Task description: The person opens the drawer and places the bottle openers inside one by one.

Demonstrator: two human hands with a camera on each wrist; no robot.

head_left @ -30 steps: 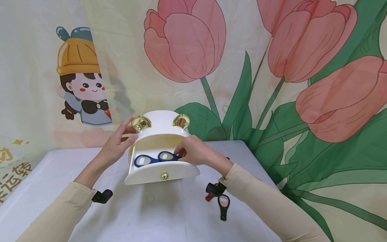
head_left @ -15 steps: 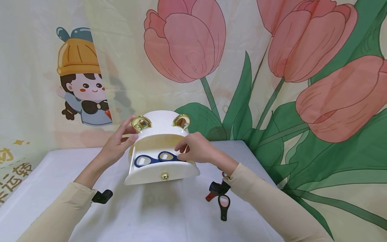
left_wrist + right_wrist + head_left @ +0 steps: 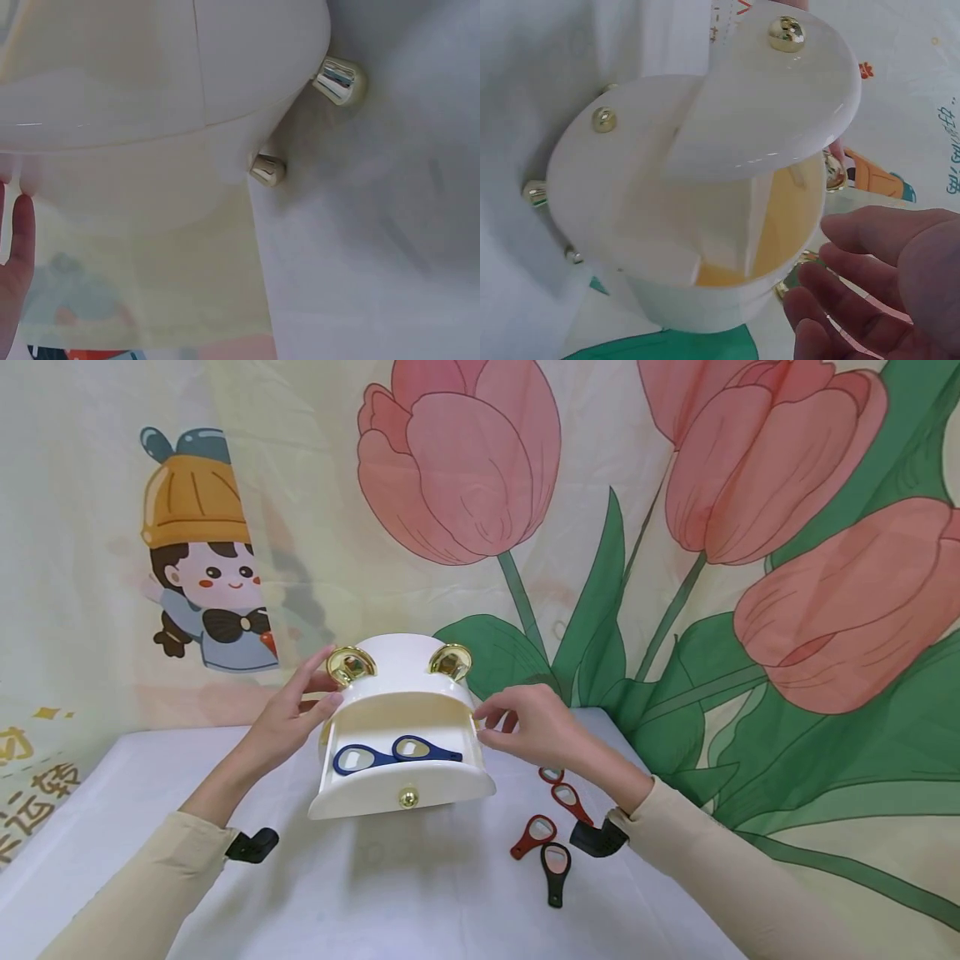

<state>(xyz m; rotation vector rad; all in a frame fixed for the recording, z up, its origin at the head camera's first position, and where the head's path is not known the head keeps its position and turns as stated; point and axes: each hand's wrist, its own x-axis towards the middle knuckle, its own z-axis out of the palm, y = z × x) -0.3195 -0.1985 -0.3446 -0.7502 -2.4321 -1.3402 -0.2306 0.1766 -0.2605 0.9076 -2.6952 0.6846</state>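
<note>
Withdrawn from the pulled-out drawer [image 3: 363, 800], the right hand [image 3: 536, 724] sits at the right side of the white box [image 3: 402, 662], fingers loosely bent, empty. I see the nearer blue paddle [image 3: 438, 751] leftward inside, lying crosswise, handle toward them; the left hand [image 3: 287, 718] touches the opposite side, fingers spread.

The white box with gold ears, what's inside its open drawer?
Two blue magnifiers lie inside. The front panel hides the spot right behind it, so anything tucked there can't be seen.
</note>
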